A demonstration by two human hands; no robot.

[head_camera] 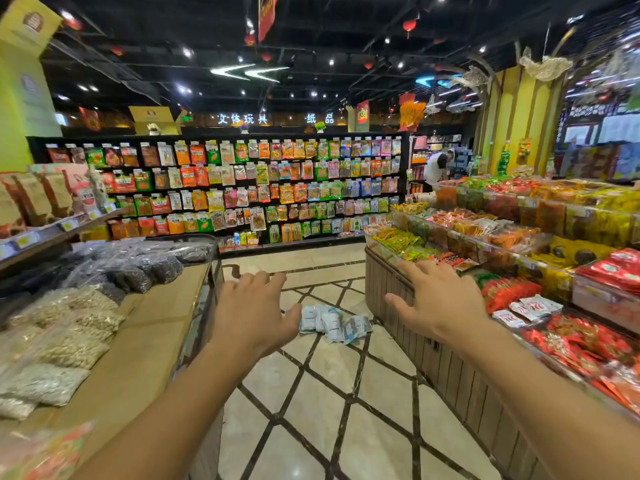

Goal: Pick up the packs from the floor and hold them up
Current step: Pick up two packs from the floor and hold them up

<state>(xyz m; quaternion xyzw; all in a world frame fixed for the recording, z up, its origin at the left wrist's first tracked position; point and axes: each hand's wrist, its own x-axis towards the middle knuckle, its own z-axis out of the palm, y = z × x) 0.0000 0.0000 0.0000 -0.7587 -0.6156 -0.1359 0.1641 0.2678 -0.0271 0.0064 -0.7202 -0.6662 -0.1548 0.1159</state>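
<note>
Ahead, pale packs [334,322] lie on tiled floor [311,393] between snack counters [415,327].

You face a wall rack of hanging snacks [221,188]; left of it bagged seeds [65,327], right of it candy bins [519,237].

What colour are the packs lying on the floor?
Pale blue-grey and white, seen in the head view: the packs lie on the tiled floor.
</note>
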